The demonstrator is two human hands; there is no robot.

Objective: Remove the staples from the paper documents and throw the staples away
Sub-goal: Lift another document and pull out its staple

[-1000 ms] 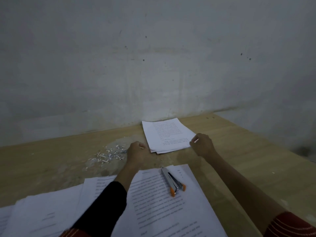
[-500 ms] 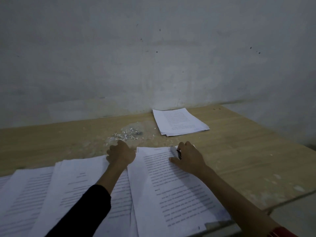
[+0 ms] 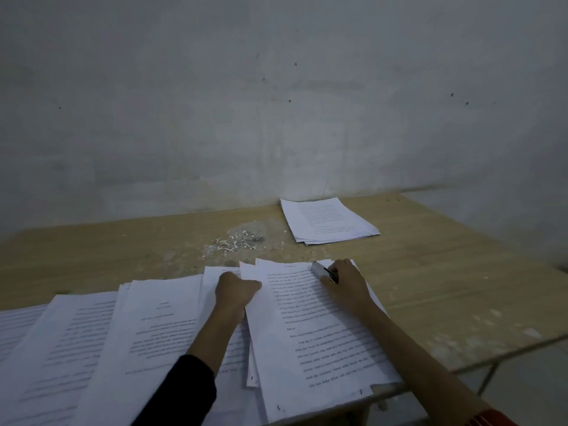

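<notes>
At lower centre, right hand (image 3: 345, 282) gripping the staple remover (image 3: 321, 271) on the top corner of the front document (image 3: 307, 327); left hand (image 3: 235, 292) fisted at its left edge, hold on the paper unclear. Loose staples (image 3: 236, 242) heaped mid-frame on the tabletop (image 3: 445, 272), near a far stack (image 3: 329, 224).

Matt white paper documents (image 3: 310, 330) on a scuffed pale wood-grain table (image 3: 430, 272), rough plaster wall (image 3: 276, 103).

Left sleeve (image 3: 181, 395): black, plain, of a smooth cloth. It ends well behind the left hand (image 3: 236, 290), and the forearm between them is bare.
Right sleeve (image 3: 491, 419): red with thin light stripes. Only its edge shows, far behind the right hand (image 3: 347, 281), past a long bare forearm.
</notes>
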